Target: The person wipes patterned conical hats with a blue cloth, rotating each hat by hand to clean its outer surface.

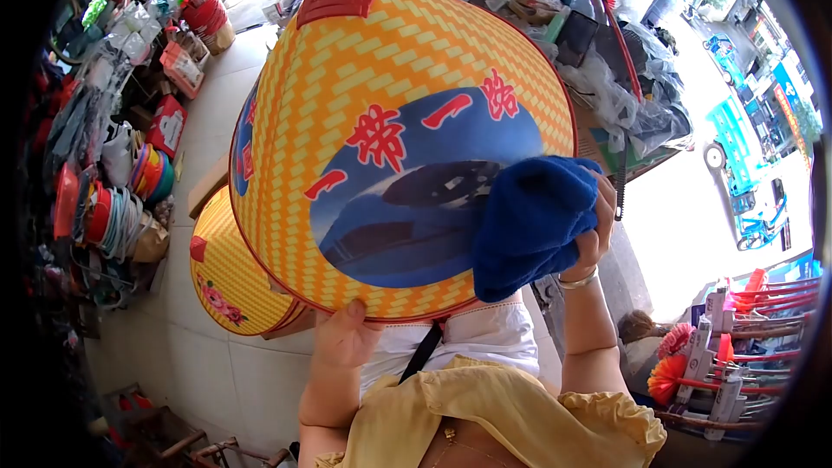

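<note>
A large conical hat [390,61], patterned in yellow and orange weave, fills the middle of the head view. Its side bears a blue oval picture with red characters, and a red cap covers the tip. My left hand [347,334] grips the hat's lower rim, thumb on the outside and the other fingers hidden beneath. In my right hand [596,225] is a bunched blue cloth [533,225], pressed against or just over the right side of the oval picture. A second, similar conical hat [230,269] with pink flowers sits lower down at the left.
Goods in plastic bags [624,61] are heaped behind the hat. Shelves at the left hold coiled hose [126,224] and a red bucket [206,16]. Long-handled items with red tufts [672,373] stand at lower right. A blue three-wheeled vehicle [735,156] is outside.
</note>
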{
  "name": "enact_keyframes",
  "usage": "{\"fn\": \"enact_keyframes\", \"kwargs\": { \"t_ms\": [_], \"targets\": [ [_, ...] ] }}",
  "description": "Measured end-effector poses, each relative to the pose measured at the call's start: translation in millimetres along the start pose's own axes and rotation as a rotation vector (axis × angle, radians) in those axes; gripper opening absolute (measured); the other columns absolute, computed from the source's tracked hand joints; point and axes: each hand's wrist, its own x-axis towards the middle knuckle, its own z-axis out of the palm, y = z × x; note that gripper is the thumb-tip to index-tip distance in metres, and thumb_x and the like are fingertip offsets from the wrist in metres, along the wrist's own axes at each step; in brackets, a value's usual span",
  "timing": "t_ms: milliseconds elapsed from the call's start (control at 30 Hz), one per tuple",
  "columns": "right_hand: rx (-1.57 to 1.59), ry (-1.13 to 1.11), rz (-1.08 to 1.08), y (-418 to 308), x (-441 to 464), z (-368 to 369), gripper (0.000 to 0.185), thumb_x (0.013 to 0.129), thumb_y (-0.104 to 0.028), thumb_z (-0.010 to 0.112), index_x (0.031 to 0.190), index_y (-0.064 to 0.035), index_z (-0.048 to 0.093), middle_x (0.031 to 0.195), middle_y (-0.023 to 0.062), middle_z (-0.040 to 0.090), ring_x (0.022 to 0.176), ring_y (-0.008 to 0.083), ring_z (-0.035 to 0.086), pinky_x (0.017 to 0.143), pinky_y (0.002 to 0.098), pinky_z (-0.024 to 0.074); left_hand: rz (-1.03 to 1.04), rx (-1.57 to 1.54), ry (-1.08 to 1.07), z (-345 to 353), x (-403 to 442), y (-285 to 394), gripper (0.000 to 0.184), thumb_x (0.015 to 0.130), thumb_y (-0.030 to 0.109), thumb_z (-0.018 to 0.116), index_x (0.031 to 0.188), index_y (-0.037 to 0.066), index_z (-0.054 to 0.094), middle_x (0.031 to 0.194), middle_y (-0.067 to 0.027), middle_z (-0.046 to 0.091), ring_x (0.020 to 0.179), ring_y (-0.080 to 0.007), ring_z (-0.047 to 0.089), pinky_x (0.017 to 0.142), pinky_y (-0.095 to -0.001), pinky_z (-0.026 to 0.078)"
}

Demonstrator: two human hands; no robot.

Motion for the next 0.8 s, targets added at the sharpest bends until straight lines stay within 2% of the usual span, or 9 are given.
{"fn": "enact_keyframes", "kwargs": {
  "t_ms": [133, 233, 300, 367, 433, 500, 600, 700, 800],
  "targets": [
    [0.059, 0.026, 0.053, -21.3, -1.2, -5.4, 0.042, 0.069, -0.028, 0.064, 0.099, -0.0022, 0.051, 0.105, 0.0260, 0.060, 0.094, 0.0425, 0.060, 0.082, 0.0523, 0.0473, 0.019, -0.059, 0.167, 15.9, 1.6, -9.0, 0.049, 0.090, -0.001, 0.054, 0.136, 0.006, 0.040, 0.130, -0.0113, 0.052, 0.121, -0.0278, 0.051, 0.100, -0.0458, 0.046],
    [0.133, -0.020, -0.143, -52.0, -5.0, -1.5, 0.034, 0.071, -0.029, 0.063, 0.100, -0.0185, 0.050, 0.102, 0.0108, 0.056, 0.093, 0.0373, 0.060, 0.080, 0.0532, 0.0434, -0.103, 0.097, 0.083, 17.2, -0.1, -24.1, 0.044, 0.089, -0.001, 0.056, 0.132, 0.003, 0.043, 0.130, -0.0104, 0.053, 0.119, -0.0254, 0.052, 0.102, -0.0419, 0.044],
    [0.065, -0.081, -0.188, -65.7, -11.9, -3.5, 0.031, 0.081, -0.032, 0.062, 0.103, -0.0192, 0.044, 0.100, 0.0098, 0.053, 0.095, 0.0354, 0.057, 0.091, 0.0558, 0.0388, -0.160, 0.049, 0.179, 30.5, 2.0, -23.4, 0.042, 0.088, 0.000, 0.060, 0.127, 0.000, 0.046, 0.126, -0.0108, 0.055, 0.115, -0.0227, 0.054, 0.099, -0.0362, 0.046],
    [0.070, -0.106, -0.190, -62.2, -10.6, -5.8, 0.032, 0.080, -0.032, 0.063, 0.104, -0.0191, 0.045, 0.101, 0.0101, 0.053, 0.095, 0.0356, 0.057, 0.089, 0.0548, 0.0403, -0.103, 0.023, 0.143, 39.4, 4.5, -22.2, 0.041, 0.086, 0.001, 0.064, 0.125, 0.000, 0.049, 0.121, -0.0108, 0.057, 0.113, -0.0210, 0.055, 0.096, -0.0344, 0.047],
    [0.076, -0.132, -0.191, -56.4, -12.1, -8.3, 0.034, 0.079, -0.033, 0.063, 0.104, -0.0191, 0.046, 0.102, 0.0104, 0.054, 0.095, 0.0358, 0.057, 0.087, 0.0538, 0.0418, -0.054, 0.057, 0.078, 17.9, -1.3, -25.2, 0.044, 0.086, 0.002, 0.065, 0.127, 0.001, 0.047, 0.122, -0.0103, 0.057, 0.114, -0.0213, 0.055, 0.097, -0.0355, 0.046],
    [0.119, -0.112, 0.047, -44.4, -19.6, -8.9, 0.031, 0.073, -0.032, 0.063, 0.096, -0.0141, 0.052, 0.104, 0.0130, 0.058, 0.094, 0.0382, 0.060, 0.085, 0.0531, 0.0406, -0.004, 0.090, 0.007, 9.5, -3.8, -23.4, 0.047, 0.086, 0.003, 0.065, 0.128, 0.001, 0.046, 0.123, -0.0098, 0.056, 0.114, -0.0215, 0.054, 0.098, -0.0367, 0.046],
    [0.118, -0.147, 0.020, -21.3, -7.2, -7.9, 0.034, 0.073, -0.027, 0.068, 0.096, -0.0059, 0.054, 0.107, 0.0186, 0.059, 0.096, 0.0408, 0.058, 0.082, 0.0505, 0.0448, 0.031, 0.129, 0.083, 7.5, -1.9, -17.2, 0.056, 0.090, 0.009, 0.060, 0.139, 0.007, 0.035, 0.138, -0.0118, 0.045, 0.127, -0.0288, 0.046, 0.105, -0.0496, 0.041],
    [0.175, -0.204, -0.051, -19.7, 18.7, -14.3, 0.030, 0.069, -0.020, 0.074, 0.086, -0.0033, 0.055, 0.106, 0.0194, 0.058, 0.097, 0.0429, 0.057, 0.078, 0.0478, 0.0483, 0.043, 0.047, 0.102, 7.8, 0.2, -16.7, 0.055, 0.092, 0.011, 0.059, 0.140, 0.007, 0.033, 0.140, -0.0123, 0.043, 0.127, -0.0298, 0.045, 0.105, -0.0502, 0.040],
    [0.284, -0.244, 0.128, -32.2, 29.0, -19.7, 0.034, 0.063, -0.021, 0.078, 0.082, -0.0043, 0.056, 0.107, 0.0194, 0.058, 0.096, 0.0442, 0.057, 0.079, 0.0496, 0.0468, 0.086, 0.098, 0.066, 9.2, 3.4, -21.5, 0.051, 0.097, 0.020, 0.050, 0.142, 0.007, 0.030, 0.143, -0.0123, 0.040, 0.129, -0.0297, 0.043, 0.106, -0.0502, 0.039]
  ]
}}
